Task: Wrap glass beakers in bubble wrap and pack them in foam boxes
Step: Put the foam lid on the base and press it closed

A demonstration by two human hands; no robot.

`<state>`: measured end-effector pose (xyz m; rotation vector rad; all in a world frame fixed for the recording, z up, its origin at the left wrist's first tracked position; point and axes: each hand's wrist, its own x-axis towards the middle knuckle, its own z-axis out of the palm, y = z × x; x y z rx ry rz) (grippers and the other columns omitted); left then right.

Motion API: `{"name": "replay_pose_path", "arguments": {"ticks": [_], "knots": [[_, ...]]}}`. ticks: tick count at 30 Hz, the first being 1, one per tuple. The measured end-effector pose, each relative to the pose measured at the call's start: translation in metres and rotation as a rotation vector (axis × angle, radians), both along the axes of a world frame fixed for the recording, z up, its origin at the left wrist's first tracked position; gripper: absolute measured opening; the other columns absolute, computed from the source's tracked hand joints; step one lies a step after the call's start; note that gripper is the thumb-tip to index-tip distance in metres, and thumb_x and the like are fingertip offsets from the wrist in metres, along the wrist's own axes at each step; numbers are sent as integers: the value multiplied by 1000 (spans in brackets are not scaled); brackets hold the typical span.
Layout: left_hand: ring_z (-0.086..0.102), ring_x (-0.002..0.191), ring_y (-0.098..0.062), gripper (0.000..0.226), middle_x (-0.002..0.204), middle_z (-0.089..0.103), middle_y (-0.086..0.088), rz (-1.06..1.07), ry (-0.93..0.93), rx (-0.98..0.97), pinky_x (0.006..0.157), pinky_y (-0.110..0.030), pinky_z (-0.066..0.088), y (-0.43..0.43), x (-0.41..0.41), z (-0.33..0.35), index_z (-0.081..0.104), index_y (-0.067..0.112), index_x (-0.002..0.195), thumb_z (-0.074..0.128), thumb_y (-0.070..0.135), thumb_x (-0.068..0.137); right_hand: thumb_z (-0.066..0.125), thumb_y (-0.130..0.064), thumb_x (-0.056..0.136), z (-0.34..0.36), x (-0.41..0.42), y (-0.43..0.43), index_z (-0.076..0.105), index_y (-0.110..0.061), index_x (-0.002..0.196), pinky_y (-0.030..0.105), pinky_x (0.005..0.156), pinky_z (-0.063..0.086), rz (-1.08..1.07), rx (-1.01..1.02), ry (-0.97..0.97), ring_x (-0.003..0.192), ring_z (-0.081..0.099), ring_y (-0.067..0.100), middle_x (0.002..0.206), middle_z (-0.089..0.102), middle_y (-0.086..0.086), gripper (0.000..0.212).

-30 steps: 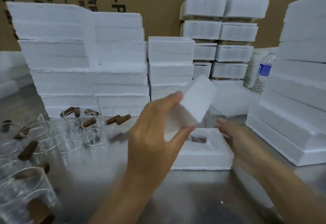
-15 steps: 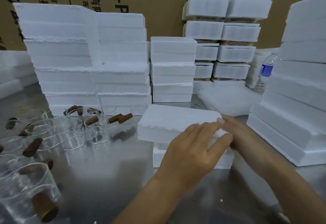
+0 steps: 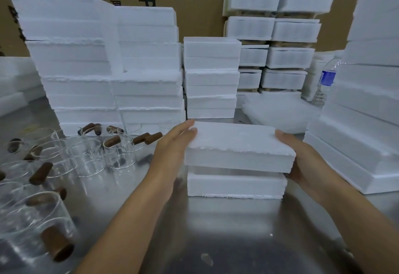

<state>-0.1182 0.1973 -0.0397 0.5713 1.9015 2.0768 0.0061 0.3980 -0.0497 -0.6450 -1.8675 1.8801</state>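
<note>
The white foam lid (image 3: 237,142), which a second ago was tipped up in the left hand (image 3: 170,150) alone, now lies level directly above the white foam box base (image 3: 235,184), with both hands moved from its top to its two ends. The left hand presses its straight fingers against the lid's left end; the right hand (image 3: 302,159) grips the right end, thumb on top and fingers curled beneath. A shadowed gap shows between lid and base, and the lid overhangs to the right, so the box looks covered but not yet seated; it probably needs squaring up and pressing down. Whatever is packed inside is now hidden. The clear glass beakers with brown handles (image 3: 116,152) stand unwrapped to the left of the base on the steel table (image 3: 216,230).
</note>
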Motion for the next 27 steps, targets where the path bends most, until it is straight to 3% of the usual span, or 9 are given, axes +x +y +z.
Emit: {"name": "replay_pose_path", "arguments": {"ticks": [3,5,9,13,15,19,24,27], "knots": [[50,124,-15,21,126,61,8,-38,-57,90,111,-40,32,2,-3,-6,69,40,101,57,27,90,54,-47,87,1,-1,-2,70,-19,103,38,92,50,-47,-45,8,99,66,25,101,73,4,36],[50,124,-21,18,127,60,2,-58,-57,139,112,-48,30,5,2,-10,70,42,90,61,29,83,55,-44,88,0,-1,-2,70,-18,104,36,88,51,-66,-86,42,97,68,22,101,73,3,34],[53,121,-22,22,122,59,6,-57,-24,141,109,-48,34,9,8,-14,66,46,86,60,34,68,56,-34,89,-1,-1,-2,68,-12,107,35,84,51,-63,-158,65,95,68,22,104,73,7,30],[51,121,-25,25,124,59,1,-26,-132,88,109,-49,34,12,6,-20,66,49,77,60,26,85,57,-37,88,-5,-3,-2,68,-10,108,40,84,47,-70,-179,39,96,64,31,105,71,11,36],[53,116,-23,29,117,61,2,-22,-170,86,107,-48,37,14,3,-23,66,50,75,57,25,88,57,-39,87,-6,-4,-5,66,-8,111,38,73,40,-75,-161,1,89,56,32,100,67,14,40],[63,85,-15,28,93,68,6,-56,-222,132,77,-33,51,15,-2,-25,68,44,76,57,20,87,56,-31,89,-5,-4,-5,63,-3,116,39,80,35,-80,-165,-6,90,52,29,101,65,18,40],[58,103,-18,27,115,63,2,-47,-204,153,95,-36,44,16,-3,-26,65,41,90,54,16,89,57,-30,90,-3,-4,-10,64,-6,116,43,94,42,-69,-195,11,98,59,31,117,65,19,36],[68,93,-9,34,97,71,17,-147,-241,243,71,-24,54,12,-8,-28,58,42,103,51,11,91,56,-32,90,1,-1,-16,60,-2,121,45,94,41,-48,-212,41,91,50,34,125,54,30,43]]}}
